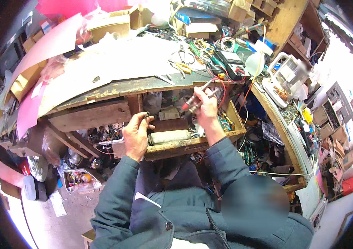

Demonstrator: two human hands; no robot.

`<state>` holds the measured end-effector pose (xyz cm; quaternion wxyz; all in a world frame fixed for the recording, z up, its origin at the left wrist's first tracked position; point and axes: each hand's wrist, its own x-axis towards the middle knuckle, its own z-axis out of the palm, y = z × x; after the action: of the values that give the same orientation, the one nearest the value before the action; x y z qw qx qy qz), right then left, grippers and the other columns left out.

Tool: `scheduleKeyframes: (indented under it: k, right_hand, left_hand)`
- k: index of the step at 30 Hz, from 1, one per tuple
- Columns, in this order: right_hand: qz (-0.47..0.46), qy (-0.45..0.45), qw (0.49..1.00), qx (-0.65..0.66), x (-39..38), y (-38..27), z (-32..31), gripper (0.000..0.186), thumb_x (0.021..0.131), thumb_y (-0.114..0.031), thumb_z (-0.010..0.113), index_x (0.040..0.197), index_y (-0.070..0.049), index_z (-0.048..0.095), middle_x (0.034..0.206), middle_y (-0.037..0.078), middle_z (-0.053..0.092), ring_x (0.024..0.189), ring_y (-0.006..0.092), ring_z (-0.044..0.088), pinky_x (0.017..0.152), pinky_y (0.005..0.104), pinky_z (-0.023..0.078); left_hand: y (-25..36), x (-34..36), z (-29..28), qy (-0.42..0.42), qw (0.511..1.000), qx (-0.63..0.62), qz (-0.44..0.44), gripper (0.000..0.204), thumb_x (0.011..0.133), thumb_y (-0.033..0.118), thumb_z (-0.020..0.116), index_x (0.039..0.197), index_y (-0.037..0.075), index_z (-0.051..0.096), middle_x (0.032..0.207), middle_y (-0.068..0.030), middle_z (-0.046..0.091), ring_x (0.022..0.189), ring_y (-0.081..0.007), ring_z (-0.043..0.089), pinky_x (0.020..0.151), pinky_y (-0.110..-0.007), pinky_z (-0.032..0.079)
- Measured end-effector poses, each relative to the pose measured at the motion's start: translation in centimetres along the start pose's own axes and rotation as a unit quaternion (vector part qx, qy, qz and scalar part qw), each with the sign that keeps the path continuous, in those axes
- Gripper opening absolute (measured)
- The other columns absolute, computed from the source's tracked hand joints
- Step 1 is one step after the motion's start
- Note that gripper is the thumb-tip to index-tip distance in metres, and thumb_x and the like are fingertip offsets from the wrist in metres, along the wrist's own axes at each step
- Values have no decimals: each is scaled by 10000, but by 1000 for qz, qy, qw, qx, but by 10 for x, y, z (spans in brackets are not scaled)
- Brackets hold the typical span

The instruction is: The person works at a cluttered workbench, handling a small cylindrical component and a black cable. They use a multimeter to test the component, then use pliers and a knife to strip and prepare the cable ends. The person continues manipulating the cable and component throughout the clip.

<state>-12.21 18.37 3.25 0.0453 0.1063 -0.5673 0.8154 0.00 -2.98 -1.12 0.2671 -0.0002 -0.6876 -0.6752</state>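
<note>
My left hand [136,135] is over the left side of an open wooden drawer [201,145], thumb and fingertips pinched on a small dark piece too small to name. Above the drawer's right half, my right hand [207,108] is closed around slim metallic rods, one with a red part [187,104]; their exact kind is unclear. An oblong pale case [170,137] lies along the drawer's front, with a brown box [169,125] behind it. Small tools with yellow and orange parts [228,121] sit in the right compartment. The hands are apart from each other.
Above the drawer, a workbench carries a large white sheet [122,58], tweezers [164,79], yellow-handled pliers [183,67], scissors [180,56] and tangled wires. A cable [249,97] hangs on the right. A bin of small parts [81,179] stands at lower left.
</note>
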Motion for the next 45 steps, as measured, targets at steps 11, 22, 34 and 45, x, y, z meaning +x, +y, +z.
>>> scheduleKeyframes:
  k: [11, 22, 34, 45]
  right_hand:
    - [182, -224, 705, -648, 21, -66, -54, 501, 891, -477, 725, 658, -54, 592, 530, 32, 567, 424, 138, 516, 420, 312, 374]
    - [-180, -410, 798, -403, -63, -49, 70, 382, 940, -160, 726, 1290, -45, 623, 933, 56, 722, 828, 112, 663, 730, 276, 548]
    - [-180, -354, 889, -227, -75, -62, 136, 116, 1023, -102, 565, 963, -29, 633, 683, 15, 626, 525, 70, 524, 483, 252, 425]
    - [-20, -279, 924, -261, 19, -58, 115, 265, 1034, -269, 603, 1098, -26, 688, 859, 37, 690, 631, 63, 627, 522, 220, 492]
  left_hand:
    - [115, 40, -75, 32, 992, -101, 68, 214, 1017, 167, 627, 1165, 13, 637, 1047, -122, 748, 728, -132, 689, 623, -267, 581]
    - [174, 43, -74, -15, 981, -161, 102, 194, 1014, 103, 600, 1162, -17, 634, 1030, -142, 737, 715, -163, 698, 597, -292, 618]
    - [135, 17, -78, -94, 985, -147, -6, 684, 951, 286, 708, 1477, -18, 392, 1383, -123, 572, 1238, -212, 575, 1066, -350, 424]
    - [32, -4, -4, -141, 977, -112, -113, 270, 946, 216, 709, 1101, 32, 588, 791, -19, 648, 590, -87, 594, 528, -252, 488]
